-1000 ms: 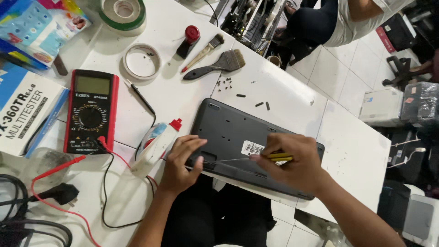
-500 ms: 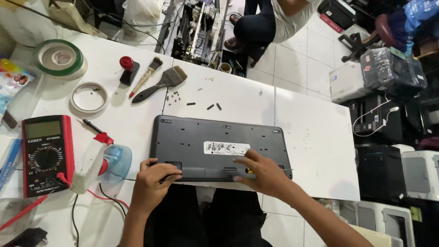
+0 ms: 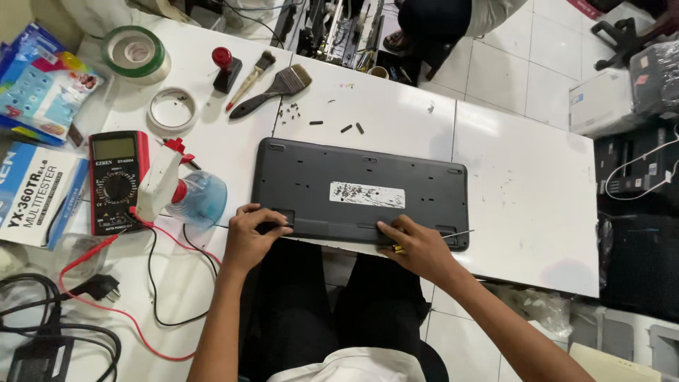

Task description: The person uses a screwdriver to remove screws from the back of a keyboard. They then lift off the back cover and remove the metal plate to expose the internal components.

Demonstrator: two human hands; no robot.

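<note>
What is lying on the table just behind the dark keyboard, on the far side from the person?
Behind the keyboard, small dark screws and three short dark pieces lie loose on the white table. Anything beneath the keyboard is covered.

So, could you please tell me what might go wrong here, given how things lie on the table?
The keyboard lies face down with its near edge over the table edge, both hands pressing there; it might tip into the lap. The loose screws lie unboxed near the brush and could roll off. The screwdriver under the right hand may slip.
</note>
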